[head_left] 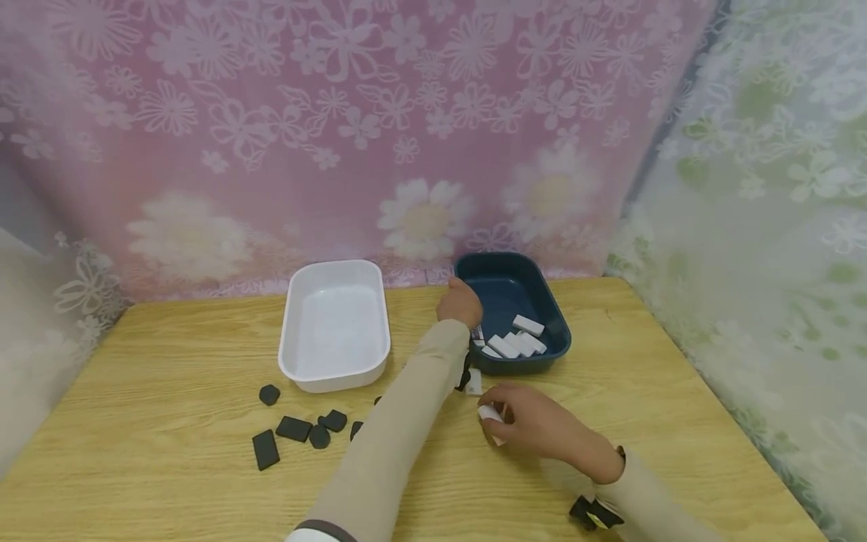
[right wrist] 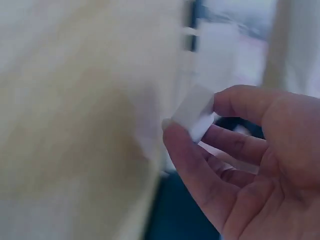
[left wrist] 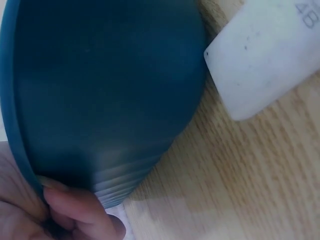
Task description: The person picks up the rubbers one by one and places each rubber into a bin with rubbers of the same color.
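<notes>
One white eraser (head_left: 488, 413) sits between the thumb and fingers of the right hand (head_left: 542, 427), which we see curled in a pinch, on the near side of the dark blue tub (head_left: 501, 293) and apart from it. In the right wrist view we see the block held out by the fingertips. We find the left hand (head_left: 460, 304) at the tub's left rim, fingers bent around the edge and gripping it. By the tub's near wall, we see a second eraser, marked 4B (left wrist: 270, 55), on the wooden table (head_left: 623, 346); we cannot tell whether they touch. Inside the tub, several white blocks (head_left: 519, 345) lie grouped toward its near end. Left of the tub we see a white tray (head_left: 333, 324), and nearer and to the left, scattered black pieces (head_left: 294, 429), some partly behind the left sleeve (head_left: 393, 429). Beyond the tub hangs pink flowered cloth (head_left: 325, 150).
</notes>
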